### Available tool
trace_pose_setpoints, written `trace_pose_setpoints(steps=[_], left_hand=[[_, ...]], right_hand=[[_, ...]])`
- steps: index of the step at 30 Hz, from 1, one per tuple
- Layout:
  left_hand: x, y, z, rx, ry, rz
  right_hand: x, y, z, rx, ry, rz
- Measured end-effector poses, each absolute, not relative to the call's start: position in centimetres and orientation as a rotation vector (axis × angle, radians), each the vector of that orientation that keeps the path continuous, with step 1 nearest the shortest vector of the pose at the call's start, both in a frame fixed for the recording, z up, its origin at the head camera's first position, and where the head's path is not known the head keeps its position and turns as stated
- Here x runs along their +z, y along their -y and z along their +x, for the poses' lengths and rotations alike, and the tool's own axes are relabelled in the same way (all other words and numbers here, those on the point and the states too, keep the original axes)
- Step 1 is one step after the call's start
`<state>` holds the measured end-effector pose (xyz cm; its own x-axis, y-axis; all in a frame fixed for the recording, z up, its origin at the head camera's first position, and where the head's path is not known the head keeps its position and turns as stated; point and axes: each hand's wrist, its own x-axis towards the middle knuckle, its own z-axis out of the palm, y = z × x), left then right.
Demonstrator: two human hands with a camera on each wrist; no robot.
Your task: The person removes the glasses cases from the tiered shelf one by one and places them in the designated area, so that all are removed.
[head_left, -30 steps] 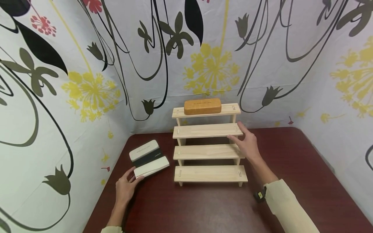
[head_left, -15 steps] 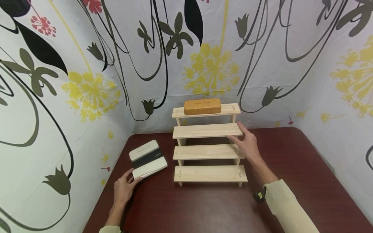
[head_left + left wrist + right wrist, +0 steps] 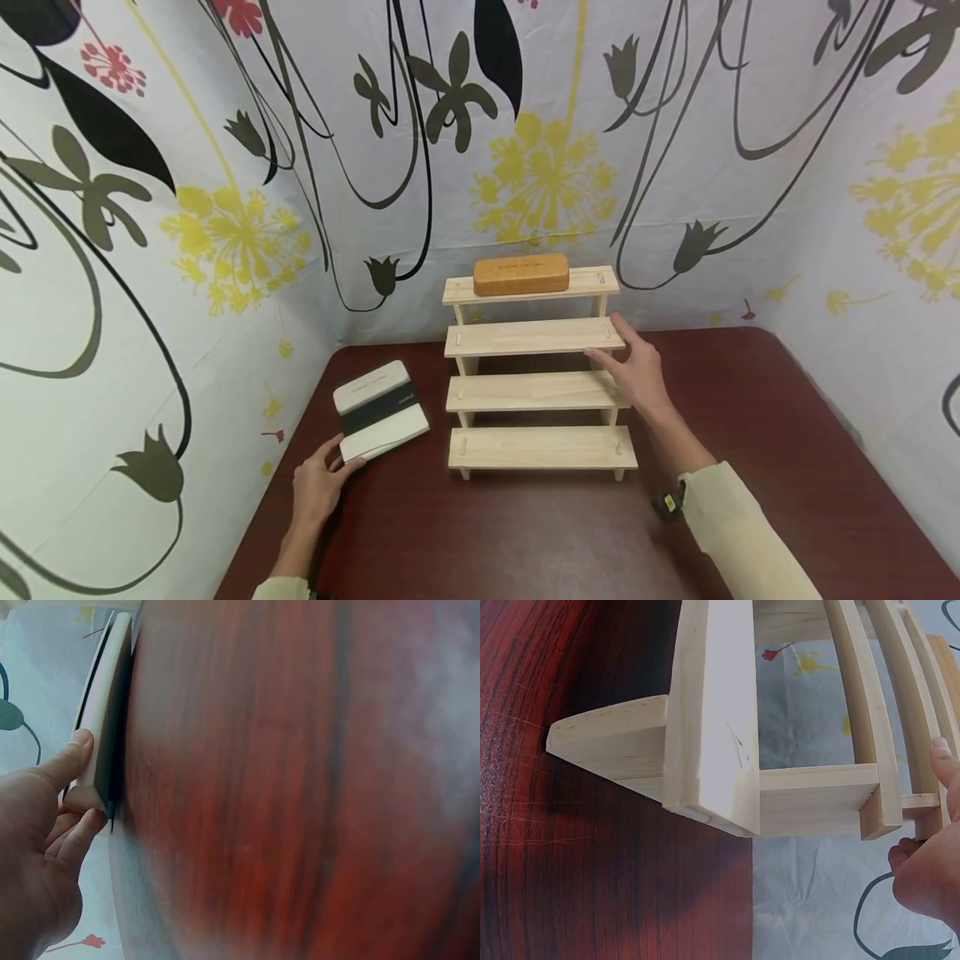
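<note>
At the left of the table lie slim cases side by side: a white one [image 3: 372, 387] with small lettering, a dark one [image 3: 380, 407], and a nearer white case [image 3: 385, 433]. My left hand [image 3: 318, 483] holds the nearer white case by its near left end, thumb on one side and fingers on the other, as the left wrist view [image 3: 94, 720] shows. My right hand [image 3: 638, 372] grips the right end of the second-highest board of a stepped wooden stand [image 3: 540, 392], thumb at its front edge. A tan case [image 3: 521, 274] lies on the stand's top board.
The dark red table [image 3: 555, 533] stretches in front of the stand and to its right. A white patterned cloth [image 3: 390, 167] hangs close behind the table and along both sides.
My left hand has shifted slightly left with the nearer white case, which now lines up more closely with the other cases. My right hand and the stand have stayed in place.
</note>
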<state>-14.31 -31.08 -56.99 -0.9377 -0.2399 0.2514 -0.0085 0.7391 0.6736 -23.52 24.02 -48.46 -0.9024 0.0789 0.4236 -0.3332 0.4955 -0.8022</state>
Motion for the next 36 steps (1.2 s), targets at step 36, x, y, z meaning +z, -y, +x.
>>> trace_pose_setpoints(steps=[36], left_hand=[[-56.44, 31.89, -15.13, -1.003, 2.569, 0.211]], right_hand=[[-48.57, -24.08, -23.63, 1.375, 2.351, 0.206]])
